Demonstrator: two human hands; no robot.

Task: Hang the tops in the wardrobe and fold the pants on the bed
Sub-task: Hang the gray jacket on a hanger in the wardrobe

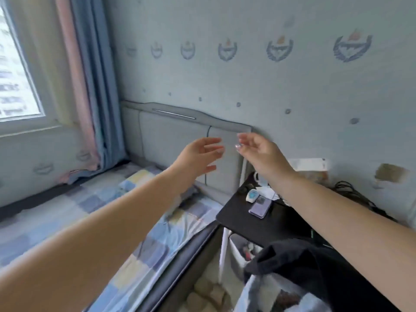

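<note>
Blue wallpaper and a padded headboard [180, 140] are filling the view; left hand [198, 157] and right hand [261, 154] are hovering open, holding nothing, while the black garment [315, 273] is lying low right, below the right forearm, nearer that hand

Bed sheet [94, 212]: thin cloth, matt, creased, pastel check print. Headboard [177, 143]: padded grey fabric, matt, with a shiny metal-looking strip [173, 114] on top. Curtain [99, 86]: soft matt cloth. Side table [238, 218] top: smooth black, slight sheen. Phone [260, 207]: glossy lilac back. Black garment [315, 273]: matt cloth. Wall [270, 86]: matt wallpaper, patch torn off.
</note>
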